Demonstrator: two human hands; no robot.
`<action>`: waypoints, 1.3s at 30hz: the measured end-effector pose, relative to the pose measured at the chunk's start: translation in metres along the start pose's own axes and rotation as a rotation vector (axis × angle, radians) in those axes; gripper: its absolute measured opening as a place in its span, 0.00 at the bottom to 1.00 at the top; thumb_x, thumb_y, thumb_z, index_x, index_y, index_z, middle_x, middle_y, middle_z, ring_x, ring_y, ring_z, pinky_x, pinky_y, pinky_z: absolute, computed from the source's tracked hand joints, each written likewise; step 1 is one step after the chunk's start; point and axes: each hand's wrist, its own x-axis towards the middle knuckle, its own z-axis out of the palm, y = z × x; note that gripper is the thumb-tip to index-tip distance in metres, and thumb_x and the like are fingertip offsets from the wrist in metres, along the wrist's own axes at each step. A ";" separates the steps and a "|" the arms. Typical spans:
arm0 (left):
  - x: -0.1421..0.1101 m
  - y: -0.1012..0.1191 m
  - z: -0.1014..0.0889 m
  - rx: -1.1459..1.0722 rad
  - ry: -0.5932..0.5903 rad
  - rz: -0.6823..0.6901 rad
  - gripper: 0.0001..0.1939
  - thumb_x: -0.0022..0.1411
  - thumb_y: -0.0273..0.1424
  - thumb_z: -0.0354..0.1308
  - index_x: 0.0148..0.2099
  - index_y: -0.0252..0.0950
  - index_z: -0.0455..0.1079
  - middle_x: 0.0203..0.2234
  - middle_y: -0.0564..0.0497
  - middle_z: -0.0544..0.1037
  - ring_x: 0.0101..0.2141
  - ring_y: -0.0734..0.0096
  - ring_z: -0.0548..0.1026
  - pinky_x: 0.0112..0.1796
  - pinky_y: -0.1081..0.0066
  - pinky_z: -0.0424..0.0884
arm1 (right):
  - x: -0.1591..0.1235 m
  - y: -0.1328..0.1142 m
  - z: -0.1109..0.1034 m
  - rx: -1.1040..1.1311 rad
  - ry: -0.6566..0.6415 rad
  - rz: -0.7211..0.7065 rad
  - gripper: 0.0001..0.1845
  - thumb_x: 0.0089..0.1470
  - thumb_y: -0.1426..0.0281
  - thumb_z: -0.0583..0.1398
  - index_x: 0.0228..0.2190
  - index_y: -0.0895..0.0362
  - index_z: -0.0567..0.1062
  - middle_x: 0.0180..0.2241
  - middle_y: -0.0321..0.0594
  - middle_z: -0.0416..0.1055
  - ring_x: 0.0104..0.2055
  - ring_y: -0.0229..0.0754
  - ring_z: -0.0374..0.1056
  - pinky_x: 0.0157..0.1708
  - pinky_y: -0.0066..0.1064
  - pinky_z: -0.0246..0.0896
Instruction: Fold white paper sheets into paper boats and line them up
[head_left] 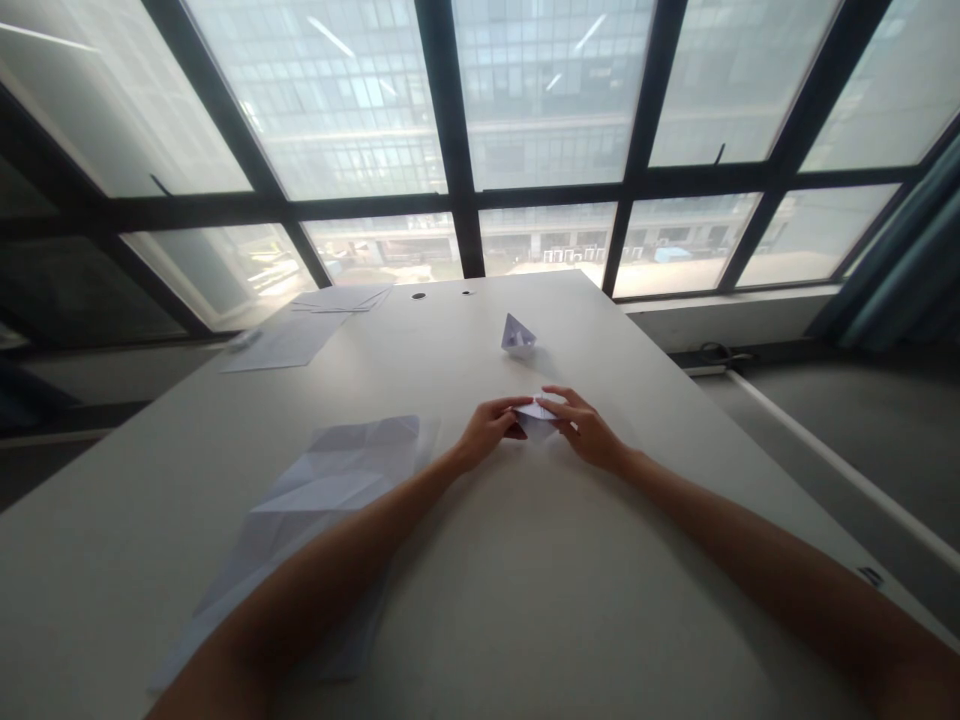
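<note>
A small folded piece of white paper (537, 411) lies on the white table (525, 600) near its middle. My left hand (491, 430) pinches its left side with curled fingers. My right hand (583, 428) grips its right side, index finger laid along the top edge. Both forearms reach forward across the table. A finished folded paper boat (517, 335) stands farther back, apart from both hands.
Creased, unfolded white sheets (330, 490) lie left of my left arm. More flat sheets (307, 325) rest at the far left corner. Two dark round holes (418, 295) mark the table's far edge. Large windows with dark frames (457, 190) stand behind; the floor drops off to the right.
</note>
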 end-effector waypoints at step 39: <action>0.001 0.009 0.002 0.154 -0.137 -0.115 0.25 0.50 0.46 0.69 0.39 0.28 0.76 0.27 0.50 0.76 0.26 0.71 0.73 0.28 0.73 0.69 | 0.026 -0.007 0.012 0.407 -0.103 0.539 0.14 0.50 0.61 0.62 0.28 0.61 0.76 0.22 0.37 0.69 0.23 0.37 0.64 0.23 0.27 0.60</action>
